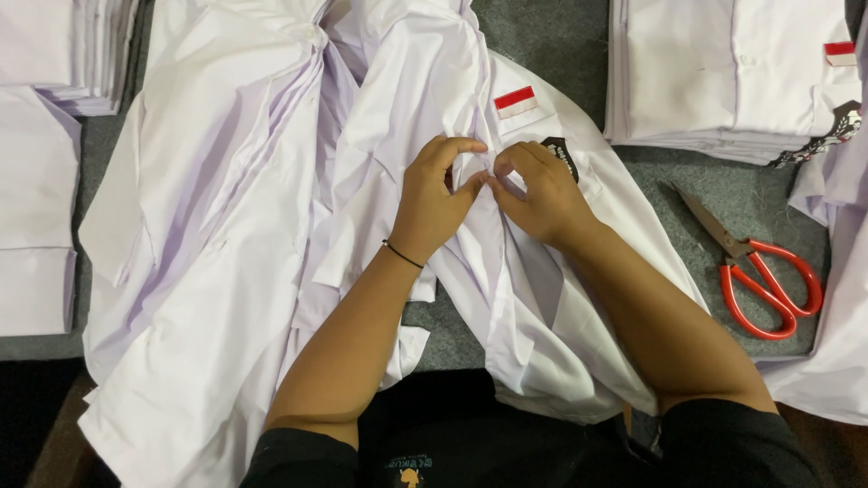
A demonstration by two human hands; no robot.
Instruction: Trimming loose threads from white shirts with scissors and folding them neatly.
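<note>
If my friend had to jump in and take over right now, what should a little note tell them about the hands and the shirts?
Left hand: fingers pinching the front edge of the crumpled white cotton shirt, at the middle of the table.
Right hand: fingers pinching the same spot, fingertips touching the left hand's, just below the red-and-white patch.
Nearby: red-handled metal scissors lie shut on the grey felt table, to the right, untouched. A neat stack of folded white shirts sits top right; a loose heap of white shirts lies left.
Done: some shirts folded.
Left: this shirt is open and unfolded.
</note>
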